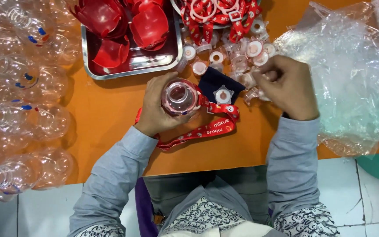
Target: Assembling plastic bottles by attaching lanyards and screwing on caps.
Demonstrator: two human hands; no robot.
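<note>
My left hand (156, 107) grips a clear plastic bottle (180, 97) seen from above, its open mouth ringed in red. A red printed strap (207, 127) hangs from the bottle's neck and lies looped on the orange table (106, 109). My right hand (288, 85) reaches into a pile of small clear-and-white caps (242, 55), fingers curled around one; the piece itself is mostly hidden. A white star-shaped cap (223, 95) rests on a dark blue cloth (216, 81) between my hands.
A metal tray (130, 66) at the back holds red dome-shaped pieces (150, 26). More red straps with white rings (216, 13) lie behind the caps. Several clear bottles (18, 109) crowd the left side. Crumpled clear plastic bags (352, 79) fill the right.
</note>
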